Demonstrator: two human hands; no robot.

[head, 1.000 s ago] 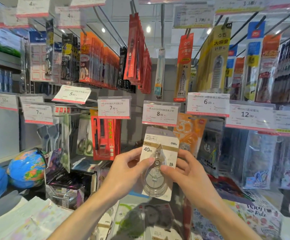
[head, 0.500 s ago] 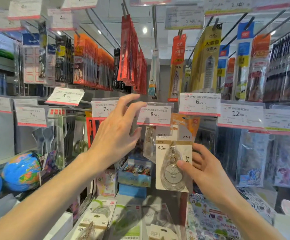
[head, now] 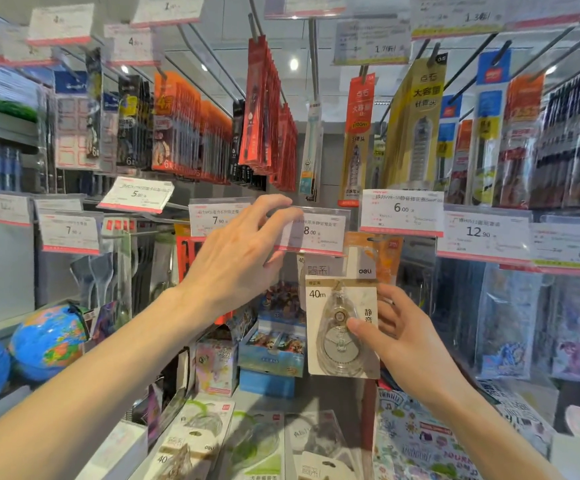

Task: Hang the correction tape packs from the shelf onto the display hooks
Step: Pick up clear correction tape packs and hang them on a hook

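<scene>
While left hand (head: 236, 261) pinches price tag (head: 312, 233) at frame centre, right hand (head: 402, 336) pinches correction tape pack (head: 337, 306) just below: hanging step; next likely needs pack's hole threaded onto hidden hook.

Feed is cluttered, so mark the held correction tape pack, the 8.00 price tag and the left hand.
correction tape pack (head: 333, 342): head view, clear blister.
8.00 price tag (head: 319, 233): head view, printed face.
left hand (head: 233, 258): head view, back of hand.

Top of pack (head: 333, 306) behind price tag (head: 311, 230)
</scene>
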